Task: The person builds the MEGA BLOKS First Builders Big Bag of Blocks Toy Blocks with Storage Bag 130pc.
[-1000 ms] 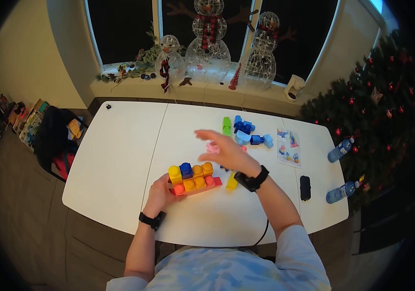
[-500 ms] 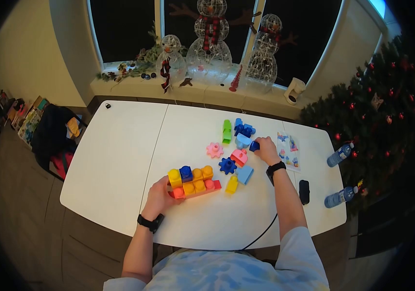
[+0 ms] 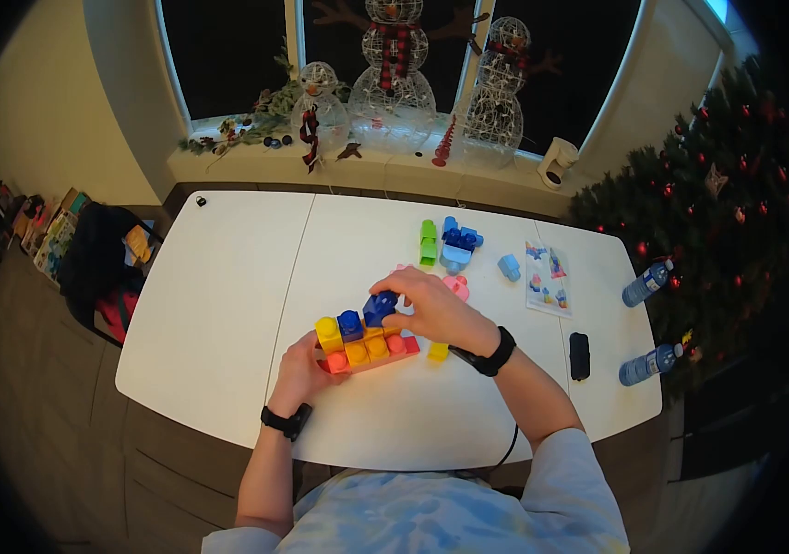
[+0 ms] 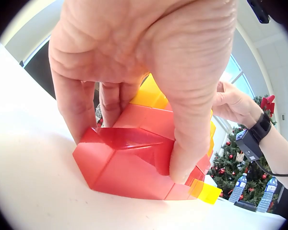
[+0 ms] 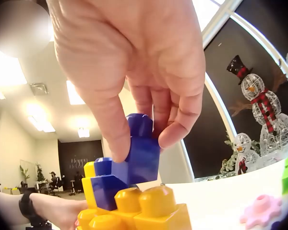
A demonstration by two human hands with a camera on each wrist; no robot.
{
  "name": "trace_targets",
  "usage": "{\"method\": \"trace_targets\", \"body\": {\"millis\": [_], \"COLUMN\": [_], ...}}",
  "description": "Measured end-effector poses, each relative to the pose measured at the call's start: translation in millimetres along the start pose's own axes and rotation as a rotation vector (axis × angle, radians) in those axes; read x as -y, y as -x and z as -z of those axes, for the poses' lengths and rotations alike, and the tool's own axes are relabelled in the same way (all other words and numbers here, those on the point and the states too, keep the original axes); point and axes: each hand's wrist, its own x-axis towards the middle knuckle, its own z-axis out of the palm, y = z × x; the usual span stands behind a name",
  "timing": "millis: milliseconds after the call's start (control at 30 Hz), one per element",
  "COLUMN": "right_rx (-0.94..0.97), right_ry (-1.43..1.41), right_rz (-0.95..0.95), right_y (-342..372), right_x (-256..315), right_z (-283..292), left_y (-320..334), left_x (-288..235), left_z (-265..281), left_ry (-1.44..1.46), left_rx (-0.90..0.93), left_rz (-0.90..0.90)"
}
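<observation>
A built stack stands on the white table (image 3: 219,305): a long red base (image 4: 129,172), yellow and orange blocks (image 3: 358,353) on it, and a dark blue block (image 3: 349,324) on the top row. My left hand (image 3: 298,371) grips the left end of the red base, the thumb on its near side and fingers on the far side. My right hand (image 3: 445,312) pinches another dark blue block (image 5: 143,160) between thumb and fingers. That block is slightly tilted, close over the orange studs (image 5: 156,199), beside the placed blue one.
Behind the stack lie a green block (image 3: 428,242), a blue cluster (image 3: 461,242), a light blue block (image 3: 509,268) and a pink piece (image 3: 456,286). Farther right are a picture sheet (image 3: 549,280), a black case (image 3: 580,356) and two water bottles (image 3: 647,283).
My right hand reached to the right side of the loose blocks, took a dark blue block beside the light blue one, and brought it left over the stack. My left hand has stayed at the base.
</observation>
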Motion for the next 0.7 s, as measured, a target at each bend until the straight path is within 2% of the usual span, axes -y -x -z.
{"method": "trace_targets", "body": {"millis": [133,200,533,633,700], "right_rx": [0.017,0.107,0.106,0.077,-0.081], "right_ry": [0.070,0.017,0.030,0.027,0.008], "right_rz": [0.076,-0.016,-0.027,-0.041,0.035], "right_y": [-2,-3,-2,1,7], "right_x": [-1,2,0,-2,-4], "right_z": [-20,-23,-27,-29,-22], "left_y": [-1,-1,-1,-2,-1], "left_x": [7,9,10,10,11], "left_z": [-2,-4,-5,-5,-5], "left_ry": [0.015,0.017,-0.035,0.039,0.019], "left_rx": [0.001,0.002,-0.023,0.003,0.002], "left_rz": [0.021,0.029,-0.016,0.000,-0.002]}}
